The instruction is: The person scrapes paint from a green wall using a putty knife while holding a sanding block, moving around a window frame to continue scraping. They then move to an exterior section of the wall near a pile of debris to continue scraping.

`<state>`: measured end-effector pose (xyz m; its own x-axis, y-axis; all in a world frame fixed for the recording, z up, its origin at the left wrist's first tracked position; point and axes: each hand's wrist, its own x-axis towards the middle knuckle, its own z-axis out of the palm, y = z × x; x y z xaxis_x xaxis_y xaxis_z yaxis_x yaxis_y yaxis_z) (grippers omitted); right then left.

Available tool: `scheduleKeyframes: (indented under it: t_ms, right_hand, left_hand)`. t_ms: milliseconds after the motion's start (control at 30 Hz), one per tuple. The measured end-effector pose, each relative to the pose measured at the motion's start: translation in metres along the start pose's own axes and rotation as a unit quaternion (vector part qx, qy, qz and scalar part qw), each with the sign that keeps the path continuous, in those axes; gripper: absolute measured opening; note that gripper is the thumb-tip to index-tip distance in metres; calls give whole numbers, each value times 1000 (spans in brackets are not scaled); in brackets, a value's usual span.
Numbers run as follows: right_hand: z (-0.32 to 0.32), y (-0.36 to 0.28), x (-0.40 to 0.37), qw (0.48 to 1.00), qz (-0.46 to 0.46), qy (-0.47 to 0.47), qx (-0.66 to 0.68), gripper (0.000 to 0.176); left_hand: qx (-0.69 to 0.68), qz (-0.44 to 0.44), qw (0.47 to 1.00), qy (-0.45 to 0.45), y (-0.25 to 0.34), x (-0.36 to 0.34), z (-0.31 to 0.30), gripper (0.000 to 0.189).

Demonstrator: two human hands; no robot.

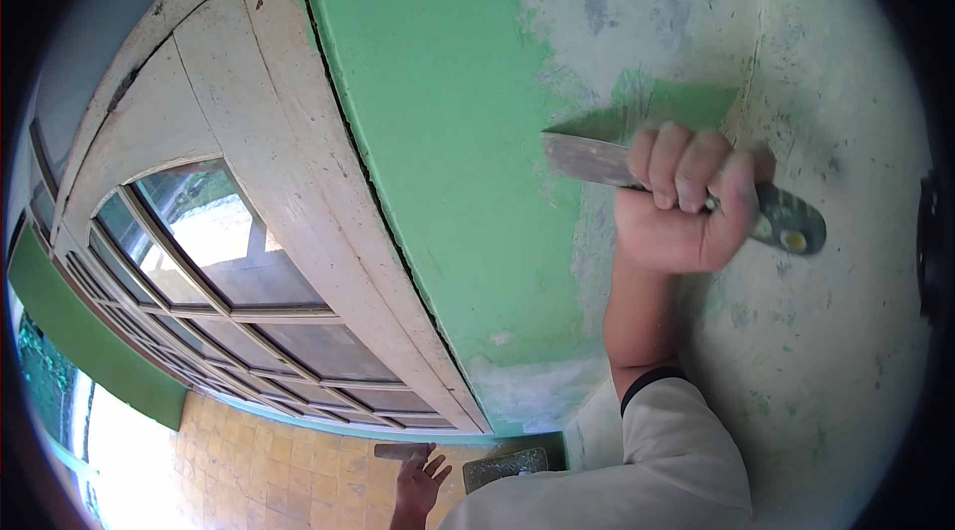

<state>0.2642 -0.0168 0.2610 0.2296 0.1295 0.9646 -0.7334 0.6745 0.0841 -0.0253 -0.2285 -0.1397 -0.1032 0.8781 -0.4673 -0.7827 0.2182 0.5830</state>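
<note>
In the head view my right hand [686,197] is closed round the dark handle [793,222] of a putty knife. The putty knife's flat metal blade [587,157] points left and touches or nearly touches the green painted wall [438,132]. Beside the blade lies a border between green paint and bare grey-white wall [637,3]. Low in the view, my left hand [418,490] has a flat grey-brown piece [401,450] at its thumb side and seems to grip it, while other fingers are stretched out. The piece's kind is not clear.
A whitish wooden door or window frame with glass panes [288,276] fills the left. Yellow tiles [269,460] cover the floor. A dark speckled rectangular object [505,466] sits at the wall's foot. Another scuffed pale wall [826,351] meets the green one at a corner.
</note>
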Motion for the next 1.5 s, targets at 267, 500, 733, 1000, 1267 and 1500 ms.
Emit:
scheduleKeyframes:
  t_ms: [267,500,733,1000,1267,1500]
  right_hand:
    - [-2,-10,1,992,-87,-32,-88,22]
    - [17,-13,13,988,-125,-18,-85,28]
    - [25,-33,15,989,-141,-48,25,27]
    - [18,-36,12,990,-137,-39,-9,30]
    - [18,-29,12,987,-158,-26,-10,14]
    - [20,-6,13,990,-76,-44,-112,25]
  left_hand:
    - [186,287,937,-67,79,10,55,30]
    - [520,586,613,-104,173,-1,176,37]
    - [513,822,190,-156,234,18,305,34]
    - [486,855,146,-105,235,46,324,40]
    - [479,863,126,-97,233,47,325,44]
    - [480,863,129,-93,232,46,326,42]
